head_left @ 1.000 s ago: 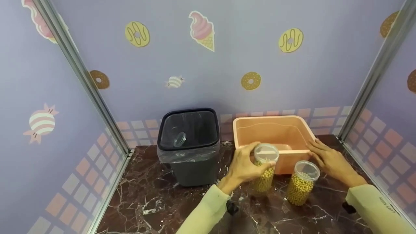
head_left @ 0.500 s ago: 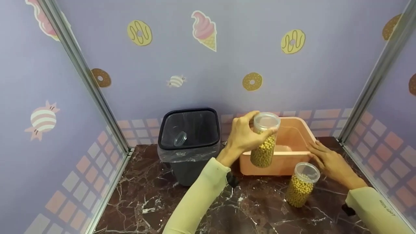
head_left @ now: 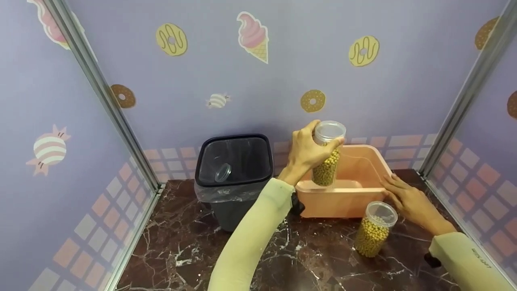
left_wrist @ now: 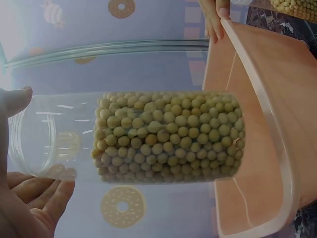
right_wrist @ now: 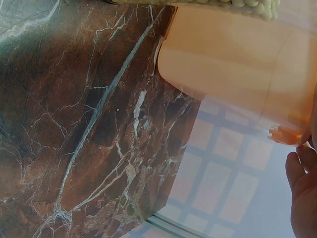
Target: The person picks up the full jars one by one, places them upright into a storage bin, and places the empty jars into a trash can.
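Observation:
My left hand grips a clear jar near its top, thumb on one side and fingers on the other. Yellowish soybeans fill its lower part in the left wrist view. The jar hangs upright over the peach plastic tub, near its front rim. At the tub's right side, my right hand holds the rim, fingers over the inside and thumb outside. A second clear jar of soybeans stands on the counter in front of the tub, beside the right hand.
Left of the tub stands a dark bin lined with a clear bag; a round clear lid lies inside. The dark marbled counter lies between patterned panels, with metal corner posts at the sides.
My left hand has lifted the jar from the counter, up and back over the tub. My right hand has stayed at the rim, and the second jar has stayed in place.

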`<state>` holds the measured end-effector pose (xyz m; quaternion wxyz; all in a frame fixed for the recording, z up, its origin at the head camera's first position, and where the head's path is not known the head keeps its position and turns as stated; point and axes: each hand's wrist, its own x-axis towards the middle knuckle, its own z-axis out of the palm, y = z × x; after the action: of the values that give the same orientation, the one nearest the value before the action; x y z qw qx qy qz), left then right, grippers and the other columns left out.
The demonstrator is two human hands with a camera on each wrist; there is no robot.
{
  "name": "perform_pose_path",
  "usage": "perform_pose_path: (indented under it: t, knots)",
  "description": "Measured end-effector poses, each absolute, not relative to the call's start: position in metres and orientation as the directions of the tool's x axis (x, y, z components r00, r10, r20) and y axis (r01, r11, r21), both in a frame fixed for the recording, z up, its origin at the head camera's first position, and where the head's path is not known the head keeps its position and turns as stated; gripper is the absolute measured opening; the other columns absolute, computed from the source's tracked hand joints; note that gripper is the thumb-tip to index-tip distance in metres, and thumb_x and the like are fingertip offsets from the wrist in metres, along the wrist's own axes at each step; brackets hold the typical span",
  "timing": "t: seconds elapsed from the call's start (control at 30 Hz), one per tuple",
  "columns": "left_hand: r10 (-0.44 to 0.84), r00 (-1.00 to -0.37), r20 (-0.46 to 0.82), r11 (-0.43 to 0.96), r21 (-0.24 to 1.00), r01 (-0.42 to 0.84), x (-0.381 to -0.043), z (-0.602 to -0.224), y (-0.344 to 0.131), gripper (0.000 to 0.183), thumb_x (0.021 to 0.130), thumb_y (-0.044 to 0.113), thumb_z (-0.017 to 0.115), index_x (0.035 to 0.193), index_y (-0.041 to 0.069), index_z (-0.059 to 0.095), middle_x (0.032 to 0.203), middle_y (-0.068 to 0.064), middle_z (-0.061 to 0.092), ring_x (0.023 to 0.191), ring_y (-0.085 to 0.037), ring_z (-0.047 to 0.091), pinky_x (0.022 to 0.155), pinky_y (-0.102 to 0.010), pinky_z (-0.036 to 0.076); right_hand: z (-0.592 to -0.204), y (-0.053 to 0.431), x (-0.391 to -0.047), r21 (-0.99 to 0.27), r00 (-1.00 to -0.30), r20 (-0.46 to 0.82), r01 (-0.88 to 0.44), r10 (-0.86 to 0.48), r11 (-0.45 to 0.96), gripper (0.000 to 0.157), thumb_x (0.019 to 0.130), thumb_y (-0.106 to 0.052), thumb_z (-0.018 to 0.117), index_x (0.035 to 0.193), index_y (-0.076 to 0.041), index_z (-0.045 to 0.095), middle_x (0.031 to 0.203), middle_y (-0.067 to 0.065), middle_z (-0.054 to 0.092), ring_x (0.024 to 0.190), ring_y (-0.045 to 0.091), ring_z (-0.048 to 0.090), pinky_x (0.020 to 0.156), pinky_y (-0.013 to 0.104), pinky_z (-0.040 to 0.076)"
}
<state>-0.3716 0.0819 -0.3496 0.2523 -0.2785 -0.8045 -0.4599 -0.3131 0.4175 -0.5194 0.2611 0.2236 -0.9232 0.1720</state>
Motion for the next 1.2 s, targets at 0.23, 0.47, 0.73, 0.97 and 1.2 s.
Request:
perform_pose_path:
  t: [0.23, 0.47, 0.73, 0.97, 1.2]
  knots:
    - [0.164, -0.728, 0.666, 0.442, 0.610, 0.658, -0.385, -0.366, 0.090, 0.057, 0.080, 0.054, 0.079, 0.114, 0.009, 0.068, 0.088, 0.002, 0.073, 0.072, -0.006, 0.068, 0.060, -0.012, 0.053, -0.518, 0.417, -0.314, -0.184, -0.751, 0.568, -0.516, -0.338, 0.837, 0.042, 0.095, -0.010, 0.068, 0.134, 0.003, 0.061, 0.139, 0.026, 0.056, 0.128, 0.053, 0.049, 0.093, 0.072, 0.043]
    - [0.129, -0.742, 0.658, 0.487, 0.610, 0.625, -0.395, -0.393, 0.092, 0.055, 0.080, 0.051, 0.081, 0.111, 0.008, 0.067, 0.087, -0.002, 0.073, 0.071, -0.013, 0.071, 0.057, -0.013, 0.053, -0.517, 0.417, -0.313, -0.182, -0.746, 0.572, -0.519, -0.339, 0.835, 0.042, 0.093, -0.008, 0.069, 0.133, 0.002, 0.062, 0.139, 0.026, 0.056, 0.128, 0.053, 0.049, 0.094, 0.072, 0.044]
    - [0.090, -0.770, 0.632, 0.530, 0.624, 0.574, -0.406, -0.436, 0.092, 0.056, 0.076, 0.044, 0.085, 0.111, 0.004, 0.070, 0.093, -0.011, 0.072, 0.095, -0.028, 0.066, 0.078, -0.028, 0.056, -0.518, 0.417, -0.312, -0.204, -0.765, 0.554, -0.507, -0.328, 0.838, 0.041, 0.095, -0.010, 0.068, 0.133, 0.002, 0.062, 0.141, 0.025, 0.055, 0.130, 0.053, 0.048, 0.094, 0.073, 0.042]
    - [0.088, -0.792, 0.604, 0.506, 0.658, 0.558, -0.410, -0.468, 0.095, 0.058, 0.075, 0.040, 0.087, 0.120, 0.010, 0.068, 0.098, -0.007, 0.073, 0.083, -0.018, 0.071, 0.066, -0.019, 0.057, -0.520, 0.418, -0.312, -0.218, -0.764, 0.558, -0.510, -0.322, 0.832, 0.040, 0.095, -0.009, 0.067, 0.133, 0.003, 0.062, 0.140, 0.026, 0.055, 0.130, 0.052, 0.047, 0.094, 0.072, 0.042]
    - [0.070, -0.821, 0.567, 0.555, 0.662, 0.504, -0.411, -0.486, 0.097, 0.068, 0.072, 0.044, 0.087, 0.125, 0.008, 0.065, 0.104, -0.009, 0.070, 0.091, -0.019, 0.067, 0.072, -0.020, 0.056, -0.520, 0.418, -0.314, -0.212, -0.758, 0.563, -0.517, -0.329, 0.829, 0.040, 0.095, -0.009, 0.067, 0.133, 0.001, 0.063, 0.140, 0.025, 0.056, 0.131, 0.051, 0.047, 0.096, 0.072, 0.041]
